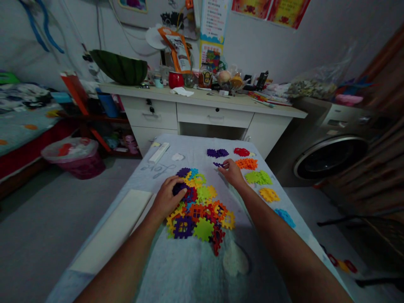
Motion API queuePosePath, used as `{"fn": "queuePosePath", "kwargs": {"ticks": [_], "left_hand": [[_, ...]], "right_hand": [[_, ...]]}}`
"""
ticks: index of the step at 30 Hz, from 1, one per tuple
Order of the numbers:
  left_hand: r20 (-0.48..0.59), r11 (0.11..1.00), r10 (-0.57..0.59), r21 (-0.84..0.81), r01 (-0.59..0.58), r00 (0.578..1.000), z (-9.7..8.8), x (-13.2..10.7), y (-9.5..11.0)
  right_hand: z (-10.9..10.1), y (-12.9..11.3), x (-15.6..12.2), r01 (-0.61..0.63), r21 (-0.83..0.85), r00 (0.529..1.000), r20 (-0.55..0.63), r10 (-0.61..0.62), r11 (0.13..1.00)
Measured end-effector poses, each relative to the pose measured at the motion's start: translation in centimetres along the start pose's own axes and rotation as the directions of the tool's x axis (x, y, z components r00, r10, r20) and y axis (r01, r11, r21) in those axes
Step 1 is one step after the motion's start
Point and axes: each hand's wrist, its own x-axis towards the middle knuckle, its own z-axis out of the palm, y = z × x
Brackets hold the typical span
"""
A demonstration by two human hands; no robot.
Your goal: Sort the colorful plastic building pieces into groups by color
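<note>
A mixed heap of square, gear-edged plastic building pieces (203,229) in several colours lies on the cloth-covered table. On its left side my left hand (168,198) is closed, fingers and thumb around a purple building piece (179,188). Whether that piece is lifted off the heap I cannot tell. My right hand (232,172) pinches another purple piece (217,164), seen nearly edge-on, just in front of a purple pile (217,152). Beside that hand run single-colour piles: red (241,152), orange (246,163), green (259,177), yellow (269,195) and blue (285,218).
Along the table's left side lie a long white board (113,227) and a small white bar (159,152). A white desk (214,111) with a watermelon piece (120,69) stands behind. A washing machine (315,139) is at right, a pink bin (75,162) at left.
</note>
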Motion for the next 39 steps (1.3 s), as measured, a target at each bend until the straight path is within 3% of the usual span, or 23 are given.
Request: {"fn": "queuePosePath", "kwargs": {"ticks": [6, 13, 18, 24, 27, 29, 31, 33, 39], "left_hand": [[0.016, 1.0, 0.015, -0.012, -0.015, 1.0, -0.1, 0.0, 0.0], [0.018, 1.0, 0.01, -0.017, -0.01, 1.0, 0.0, 0.1, -0.1], [0.021, 1.0, 0.011, -0.014, -0.01, 1.0, 0.1, 0.1, -0.3], [0.011, 1.0, 0.015, -0.009, -0.015, 1.0, 0.1, 0.1, -0.1], [0.005, 1.0, 0.017, -0.008, -0.016, 1.0, 0.0, 0.1, 0.1], [0.007, 1.0, 0.013, -0.009, -0.013, 1.0, -0.1, 0.1, 0.2], [0.015, 1.0, 0.007, -0.01, -0.007, 1.0, -0.1, 0.1, 0.3], [0.021, 1.0, 0.001, -0.01, 0.0, 1.0, -0.1, 0.1, 0.3], [0.038, 1.0, 0.029, -0.015, -0.028, 0.999, 0.0, 0.1, 0.0]], "right_hand": [[3.2, 1.3, 6.1, -0.174, 0.046, 0.979, -0.096, 0.178, 0.984], [5.5, 1.4, 9.7, -0.155, 0.183, 0.975, -0.129, 0.18, 0.971], [5.9, 1.8, 9.2, -0.14, 0.213, 0.978, -0.12, 0.168, 0.967], [4.9, 2.4, 7.0, -0.126, 0.282, 0.979, -0.121, 0.166, 0.951], [4.7, 1.8, 5.5, -0.117, 0.427, 0.991, -0.008, 0.133, 0.897], [4.9, 1.1, 4.4, -0.084, 0.471, 0.993, 0.113, 0.035, 0.878], [5.3, 0.1, 3.3, -0.002, 0.456, 0.965, 0.235, -0.118, 0.89], [5.9, -0.9, 2.2, 0.115, 0.413, 0.907, 0.326, -0.265, 0.904], [7.7, -3.6, 0.2, 0.522, 0.25, 0.712, 0.399, -0.578, 0.816]]}}
